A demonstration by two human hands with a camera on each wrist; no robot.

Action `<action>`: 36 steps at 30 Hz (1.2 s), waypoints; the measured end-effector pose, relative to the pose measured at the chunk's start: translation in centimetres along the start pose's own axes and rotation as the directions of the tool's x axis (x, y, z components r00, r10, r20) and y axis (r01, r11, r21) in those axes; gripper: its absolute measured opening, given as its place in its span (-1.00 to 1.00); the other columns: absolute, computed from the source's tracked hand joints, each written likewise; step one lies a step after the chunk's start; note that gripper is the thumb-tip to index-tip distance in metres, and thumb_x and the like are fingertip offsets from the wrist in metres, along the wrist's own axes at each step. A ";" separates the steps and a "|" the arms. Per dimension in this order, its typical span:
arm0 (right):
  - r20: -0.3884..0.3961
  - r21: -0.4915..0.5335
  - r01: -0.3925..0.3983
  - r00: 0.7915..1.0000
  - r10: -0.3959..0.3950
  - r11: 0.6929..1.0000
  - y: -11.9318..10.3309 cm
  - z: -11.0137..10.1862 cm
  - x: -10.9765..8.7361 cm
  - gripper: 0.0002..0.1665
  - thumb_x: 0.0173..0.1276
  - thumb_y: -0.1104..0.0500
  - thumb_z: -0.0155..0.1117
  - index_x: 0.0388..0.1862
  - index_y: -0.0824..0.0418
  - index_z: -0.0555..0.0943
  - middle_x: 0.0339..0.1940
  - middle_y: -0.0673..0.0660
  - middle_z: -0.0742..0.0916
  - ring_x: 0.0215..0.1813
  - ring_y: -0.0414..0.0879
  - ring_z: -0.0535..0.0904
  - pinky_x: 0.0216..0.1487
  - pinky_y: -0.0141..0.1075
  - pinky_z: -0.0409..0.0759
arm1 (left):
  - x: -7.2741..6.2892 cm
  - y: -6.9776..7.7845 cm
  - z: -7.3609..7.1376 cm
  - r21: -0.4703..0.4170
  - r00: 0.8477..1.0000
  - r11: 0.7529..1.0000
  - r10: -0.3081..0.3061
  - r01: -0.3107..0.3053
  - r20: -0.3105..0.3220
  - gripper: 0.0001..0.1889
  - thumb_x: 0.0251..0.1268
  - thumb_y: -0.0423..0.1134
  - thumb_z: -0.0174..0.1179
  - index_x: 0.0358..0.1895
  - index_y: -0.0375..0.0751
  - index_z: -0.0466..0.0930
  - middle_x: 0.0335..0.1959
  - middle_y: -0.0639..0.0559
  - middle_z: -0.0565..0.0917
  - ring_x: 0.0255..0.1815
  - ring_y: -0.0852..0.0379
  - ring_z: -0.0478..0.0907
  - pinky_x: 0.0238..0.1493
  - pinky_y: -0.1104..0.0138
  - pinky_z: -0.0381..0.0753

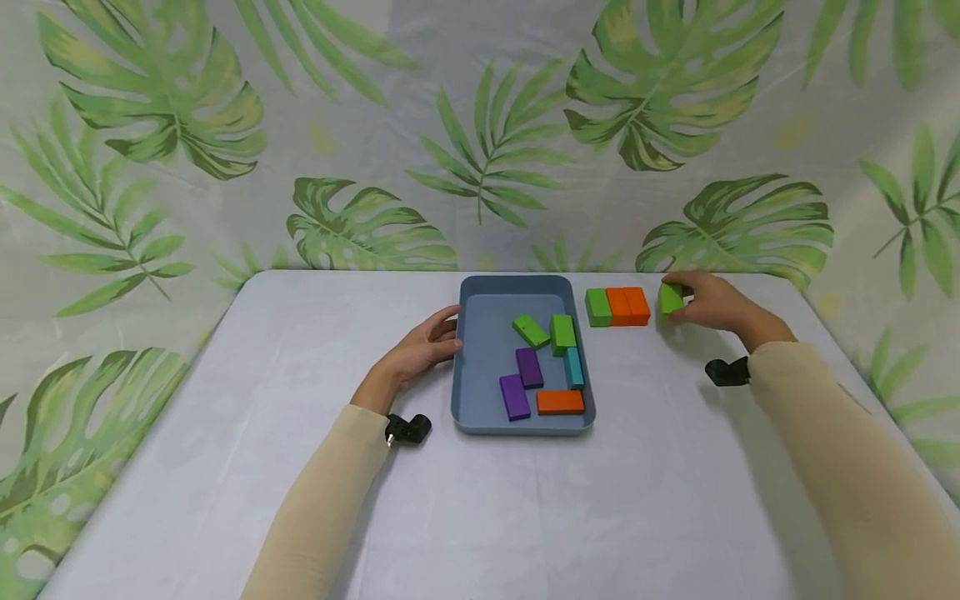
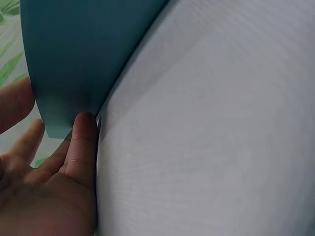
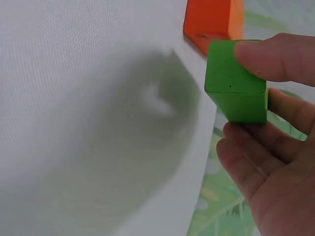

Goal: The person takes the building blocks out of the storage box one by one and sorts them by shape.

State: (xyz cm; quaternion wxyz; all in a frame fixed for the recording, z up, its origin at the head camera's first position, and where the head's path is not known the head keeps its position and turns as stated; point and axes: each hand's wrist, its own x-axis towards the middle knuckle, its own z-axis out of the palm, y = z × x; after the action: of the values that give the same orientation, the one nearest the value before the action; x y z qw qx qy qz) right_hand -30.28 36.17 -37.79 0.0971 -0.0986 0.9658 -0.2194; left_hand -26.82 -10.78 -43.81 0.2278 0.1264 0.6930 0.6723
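Observation:
My right hand [image 1: 716, 304] pinches a green block [image 3: 236, 81] between thumb and fingers, close over the white table near its back right. In the right wrist view the thumb lies on the block's face and the fingers are behind it. Just left of this hand stands a row of a green block [image 1: 598, 307] and two orange blocks [image 1: 628, 307], side by side. My left hand [image 1: 420, 348] touches the left wall of a blue-grey tray [image 1: 480, 379], its fingers fairly straight. The left wrist view shows its fingertips right at the tray's outer wall [image 2: 74, 54].
Inside the tray lie two green blocks [image 1: 531, 331], two purple blocks [image 1: 514, 397], a blue block [image 1: 573, 368] and an orange block [image 1: 560, 402]. The white tabletop [image 1: 315, 333] meets a leaf-patterned cloth [image 1: 480, 150] at the back.

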 end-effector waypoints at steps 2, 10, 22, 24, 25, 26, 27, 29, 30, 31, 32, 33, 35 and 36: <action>0.005 -0.019 0.000 1.000 0.000 1.000 0.0 0.0 0.0 -0.14 0.20 0.16 0.42 0.42 0.43 0.32 0.19 0.47 0.55 0.10 0.24 0.47 0.07 0.01 0.53 | 0.0 0.0 0.0 -0.001 1.000 1.000 0.005 -0.005 0.002 -0.22 0.44 -0.46 0.03 0.62 -0.11 -0.12 0.61 -0.25 0.06 0.62 -0.16 0.08 0.56 -0.06 0.18; 0.043 -0.007 -0.040 0.998 0.041 0.999 0.1 0.5 -0.1 -0.11 0.22 0.13 0.39 0.46 0.41 0.26 0.23 0.50 0.52 0.11 0.25 0.46 0.11 0.06 0.50 | 0.0 0.0 0.0 0.001 1.000 1.000 0.011 -0.011 0.005 -0.22 0.44 -0.46 0.03 0.62 -0.13 -0.13 0.61 -0.26 0.07 0.62 -0.17 0.07 0.56 -0.08 0.17; 0.047 0.033 -0.073 0.996 0.071 0.997 0.8 1.0 0.6 -0.10 0.24 0.13 0.35 0.48 0.39 0.23 0.23 0.50 0.50 0.18 0.32 0.43 0.14 0.11 0.51 | 0.1 -0.1 0.0 -0.004 1.000 1.000 0.008 -0.008 0.002 -0.22 0.44 -0.47 0.02 0.62 -0.11 -0.13 0.61 -0.26 0.07 0.62 -0.16 0.08 0.55 -0.06 0.20; 0.048 0.034 -0.078 0.996 0.076 0.996 0.8 1.0 0.7 -0.10 0.25 0.13 0.34 0.49 0.39 0.22 0.22 0.50 0.50 0.17 0.31 0.43 0.14 0.11 0.51 | 0.1 -0.1 0.0 -0.009 1.000 1.000 0.005 -0.005 -0.002 -0.22 0.44 -0.48 0.02 0.62 -0.11 -0.12 0.61 -0.26 0.07 0.61 -0.16 0.09 0.55 -0.06 0.20; 0.049 0.031 -0.079 0.996 0.078 0.996 0.8 1.0 0.8 -0.10 0.25 0.13 0.33 0.49 0.38 0.22 0.22 0.50 0.50 0.16 0.31 0.43 0.14 0.12 0.51 | 0.1 -0.1 0.0 -0.008 1.000 1.000 0.006 -0.006 -0.002 -0.22 0.44 -0.48 0.02 0.62 -0.11 -0.12 0.61 -0.26 0.07 0.62 -0.16 0.08 0.55 -0.06 0.19; 0.049 0.029 -0.081 0.996 0.080 0.996 0.8 1.1 0.8 -0.10 0.25 0.13 0.33 0.49 0.38 0.21 0.22 0.50 0.50 0.15 0.31 0.43 0.14 0.12 0.51 | 0.1 -0.1 0.0 -0.009 1.000 1.000 0.006 -0.006 -0.002 -0.22 0.44 -0.48 0.02 0.62 -0.11 -0.12 0.61 -0.26 0.07 0.62 -0.16 0.08 0.55 -0.07 0.19; 0.049 0.025 -0.082 0.995 0.081 0.996 0.8 1.1 0.9 -0.10 0.25 0.13 0.33 0.49 0.38 0.21 0.21 0.50 0.50 0.15 0.31 0.43 0.14 0.13 0.51 | 0.1 0.0 0.0 -0.011 1.000 1.000 0.005 -0.005 -0.004 -0.22 0.44 -0.48 0.02 0.62 -0.10 -0.11 0.61 -0.25 0.07 0.62 -0.16 0.08 0.56 -0.07 0.19; 0.046 0.017 -0.080 0.996 0.079 0.997 0.7 1.0 1.0 -0.10 0.24 0.14 0.33 0.49 0.39 0.21 0.20 0.51 0.51 0.14 0.31 0.43 0.13 0.12 0.51 | 0.1 0.0 0.0 -0.011 1.000 1.000 0.005 -0.005 -0.006 -0.22 0.44 -0.48 0.03 0.62 -0.10 -0.10 0.61 -0.25 0.07 0.62 -0.15 0.08 0.56 -0.07 0.18; 0.044 0.013 -0.078 0.996 0.077 0.997 0.7 1.0 1.1 -0.10 0.24 0.14 0.33 0.49 0.39 0.21 0.20 0.51 0.51 0.13 0.31 0.44 0.13 0.13 0.51 | 0.1 0.0 0.0 -0.010 1.000 1.000 0.005 -0.005 -0.006 -0.22 0.44 -0.48 0.03 0.62 -0.09 -0.10 0.61 -0.25 0.07 0.62 -0.15 0.08 0.56 -0.07 0.18; 0.041 0.011 -0.076 0.996 0.075 0.997 0.6 1.0 1.2 -0.10 0.24 0.15 0.33 0.49 0.40 0.21 0.20 0.51 0.51 0.13 0.31 0.44 0.13 0.13 0.51 | 0.1 0.0 0.0 -0.006 1.000 1.000 0.005 -0.006 -0.006 -0.22 0.44 -0.48 0.03 0.62 -0.09 -0.11 0.61 -0.25 0.07 0.62 -0.15 0.08 0.56 -0.07 0.18; 0.039 0.014 -0.073 0.997 0.073 0.997 0.6 1.0 1.3 -0.10 0.23 0.16 0.32 0.49 0.40 0.21 0.19 0.51 0.52 0.14 0.32 0.44 0.13 0.13 0.51 | 0.1 0.0 0.0 -0.005 1.000 1.000 0.005 -0.005 -0.006 -0.22 0.44 -0.47 0.03 0.62 -0.09 -0.11 0.61 -0.25 0.07 0.62 -0.15 0.08 0.56 -0.06 0.19; 0.039 0.018 -0.074 0.997 0.073 0.997 0.5 1.1 1.3 -0.10 0.23 0.17 0.32 0.49 0.41 0.21 0.20 0.51 0.51 0.14 0.32 0.44 0.13 0.14 0.52 | 0.1 0.0 0.0 -0.005 1.000 1.000 0.003 -0.003 -0.007 -0.22 0.44 -0.47 0.03 0.62 -0.09 -0.11 0.61 -0.24 0.07 0.62 -0.15 0.08 0.56 -0.06 0.19; 0.043 0.028 -0.076 0.996 0.074 0.997 0.4 1.1 1.5 -0.10 0.23 0.18 0.30 0.50 0.41 0.19 0.21 0.51 0.50 0.17 0.34 0.44 0.16 0.16 0.52 | 0.1 0.0 0.0 -0.003 1.000 1.000 0.000 0.000 -0.004 -0.22 0.45 -0.47 0.02 0.62 -0.09 -0.12 0.61 -0.24 0.07 0.62 -0.15 0.08 0.56 -0.06 0.18; 0.047 0.033 -0.077 0.996 0.075 0.996 0.3 1.2 1.6 -0.10 0.24 0.18 0.30 0.50 0.42 0.19 0.23 0.52 0.50 0.19 0.35 0.43 0.18 0.18 0.52 | 0.1 0.0 0.0 -0.001 1.000 1.000 0.000 0.000 -0.001 -0.22 0.45 -0.47 0.02 0.62 -0.09 -0.13 0.61 -0.24 0.06 0.62 -0.15 0.08 0.56 -0.06 0.18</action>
State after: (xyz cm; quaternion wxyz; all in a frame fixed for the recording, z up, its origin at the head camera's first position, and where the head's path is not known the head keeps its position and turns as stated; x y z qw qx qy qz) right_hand -31.56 35.64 -39.21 0.1290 -0.0649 0.9624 -0.2299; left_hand -26.91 -10.67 -43.84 0.2276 0.1257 0.6927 0.6728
